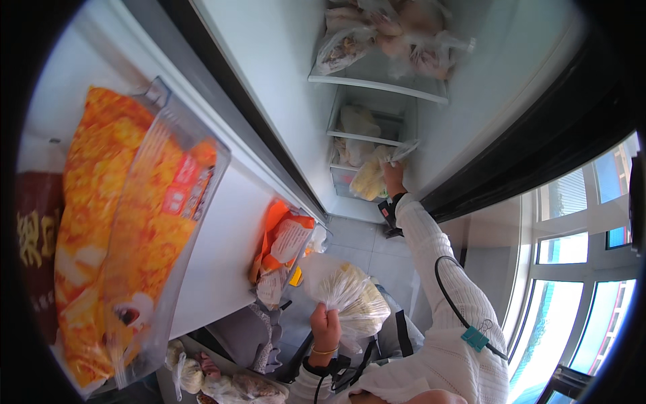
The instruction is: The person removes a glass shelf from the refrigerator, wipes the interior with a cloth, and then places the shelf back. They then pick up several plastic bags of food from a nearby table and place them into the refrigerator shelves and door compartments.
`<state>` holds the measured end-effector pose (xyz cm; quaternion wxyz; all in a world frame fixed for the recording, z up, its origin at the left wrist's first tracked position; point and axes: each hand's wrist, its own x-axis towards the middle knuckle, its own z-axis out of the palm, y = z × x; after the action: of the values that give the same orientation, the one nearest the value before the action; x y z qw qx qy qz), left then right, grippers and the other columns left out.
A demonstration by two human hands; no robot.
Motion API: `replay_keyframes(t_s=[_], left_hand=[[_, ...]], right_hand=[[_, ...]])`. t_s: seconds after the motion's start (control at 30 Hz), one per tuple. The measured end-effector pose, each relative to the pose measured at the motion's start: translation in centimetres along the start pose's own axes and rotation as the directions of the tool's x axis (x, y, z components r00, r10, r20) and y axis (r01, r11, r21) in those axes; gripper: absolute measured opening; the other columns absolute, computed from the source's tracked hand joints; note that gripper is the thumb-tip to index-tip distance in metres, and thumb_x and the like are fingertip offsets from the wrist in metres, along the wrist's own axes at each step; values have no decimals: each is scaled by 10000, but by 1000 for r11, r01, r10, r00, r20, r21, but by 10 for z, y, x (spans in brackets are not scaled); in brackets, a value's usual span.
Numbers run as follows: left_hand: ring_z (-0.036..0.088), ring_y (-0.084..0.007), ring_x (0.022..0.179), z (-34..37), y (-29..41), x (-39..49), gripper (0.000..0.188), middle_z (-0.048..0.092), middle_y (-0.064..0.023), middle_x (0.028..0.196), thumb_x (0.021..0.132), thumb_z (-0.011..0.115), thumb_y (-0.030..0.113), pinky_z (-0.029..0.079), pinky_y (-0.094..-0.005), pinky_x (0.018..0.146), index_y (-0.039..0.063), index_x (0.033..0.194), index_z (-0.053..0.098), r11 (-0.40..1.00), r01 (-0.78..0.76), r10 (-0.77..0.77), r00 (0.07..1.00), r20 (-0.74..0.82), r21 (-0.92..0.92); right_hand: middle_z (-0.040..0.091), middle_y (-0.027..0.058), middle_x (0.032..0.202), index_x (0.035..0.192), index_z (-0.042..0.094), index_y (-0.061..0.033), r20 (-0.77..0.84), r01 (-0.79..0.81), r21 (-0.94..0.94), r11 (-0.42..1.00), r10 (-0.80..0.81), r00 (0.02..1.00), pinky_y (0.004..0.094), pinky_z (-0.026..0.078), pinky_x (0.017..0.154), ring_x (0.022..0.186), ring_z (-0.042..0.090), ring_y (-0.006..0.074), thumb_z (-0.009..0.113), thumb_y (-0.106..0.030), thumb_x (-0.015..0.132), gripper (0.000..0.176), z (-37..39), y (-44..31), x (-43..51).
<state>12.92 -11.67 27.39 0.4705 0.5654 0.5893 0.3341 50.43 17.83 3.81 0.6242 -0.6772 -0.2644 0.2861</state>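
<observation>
My left hand (pixel 324 329) grips the gathered neck of a clear plastic bag (pixel 361 298), which bulges with pale, strand-like food, perhaps noodles. It hangs low in front of me, outside the open refrigerator. Farther forward, my right hand (pixel 393 178) clutches the top of another clear bag (pixel 371 174) with yellowish contents. That bag is at the front of the lower shelves. Behind it, a pale bagged item (pixel 353 150) lies within a lower compartment, partly covered. More pale bagged food (pixel 359 120) sits one level higher.
Bagged raw meat (pixel 398 30) fills an upper shelf (pixel 378 87). The open door (pixel 217 242) at left carries a large orange food packet (pixel 116 212) and an orange bag (pixel 287 227) in its bins. Several bagged foods (pixel 227 384) lie at lower left. Windows (pixel 560 283) stand at right.
</observation>
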Motion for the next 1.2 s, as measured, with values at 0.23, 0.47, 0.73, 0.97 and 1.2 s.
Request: replay_keyframes(t_s=[0.23,0.47,0.73,0.97,1.2], left_hand=[[466,-270,510,42,-17,49,118,505,-173,594,833,529,64,389,-373,512,-32,769,505,998,-70,70,994,84,0],[446,-170,542,53,-41,89,80,525,-102,618,818,516,41,374,-313,522,-37,812,534,999,-34,36,990,137,-18],[438,-274,466,62,-66,114,156,469,-176,550,827,520,51,359,-373,475,-24,705,458,996,-74,67,988,141,44],[421,-235,480,78,-57,142,151,440,-145,554,853,512,65,344,-371,479,-14,734,463,997,-78,74,983,165,16],[447,-275,510,118,-50,198,122,480,-170,589,843,498,66,368,-378,503,-25,765,479,975,-221,222,971,90,-15]], right_hand=[[661,133,934,991,612,14,-281,382,-252,889,-445,851,387,464,822,888,612,273,572,-165,883,213,6,36,74],[633,110,1027,1067,592,-23,-140,263,175,949,-241,961,344,472,845,944,582,219,430,-263,992,299,18,20,103],[618,144,1055,1100,577,-28,49,505,-2,863,-505,862,381,460,878,992,576,279,507,-288,944,311,16,13,186],[397,241,1385,1375,372,22,-255,280,-647,709,-548,797,446,318,1076,1293,348,400,621,-162,801,653,35,-6,83],[393,244,1342,1399,380,-56,117,260,-449,855,-232,966,470,356,1034,1219,413,397,686,-158,758,718,-10,26,-46]])
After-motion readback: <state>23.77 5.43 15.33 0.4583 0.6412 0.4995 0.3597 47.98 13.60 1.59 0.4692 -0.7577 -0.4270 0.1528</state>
